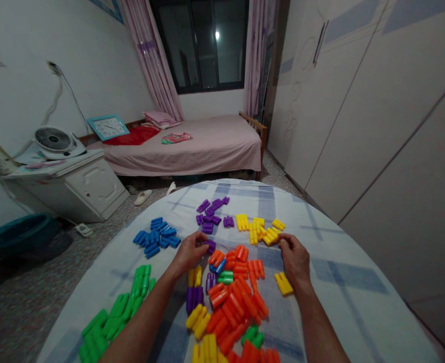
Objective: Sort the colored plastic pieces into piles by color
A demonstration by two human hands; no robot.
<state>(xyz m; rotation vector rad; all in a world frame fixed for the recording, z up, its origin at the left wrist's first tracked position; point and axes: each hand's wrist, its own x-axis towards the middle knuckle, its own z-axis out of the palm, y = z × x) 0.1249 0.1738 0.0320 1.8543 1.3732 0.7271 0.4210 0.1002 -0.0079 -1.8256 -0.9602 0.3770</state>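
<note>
With thumb and fingertips, my left hand (192, 252) is closed on a purple plastic building block (210, 246), just beyond the mixed pile. My right hand (295, 258) has curled fingers that touch the edge of a yellow building block (271, 236) at the right of the yellow group. Closer to me, a separate yellow block (283, 284) lies beside my right wrist. Between my forearms spreads a heap of orange blocks (233, 305), with a few yellow, purple, green and blue ones mixed in. More purple blocks (208, 219) sit at the far side.
Blue blocks (156, 237) form a group at the left, and green blocks (116, 312) lie partly behind my left forearm. Everything rests on a round table with a checked cloth (343, 282). Beyond it stand a bed (214, 146), a cabinet with a fan (56, 141) and a wardrobe (358, 101).
</note>
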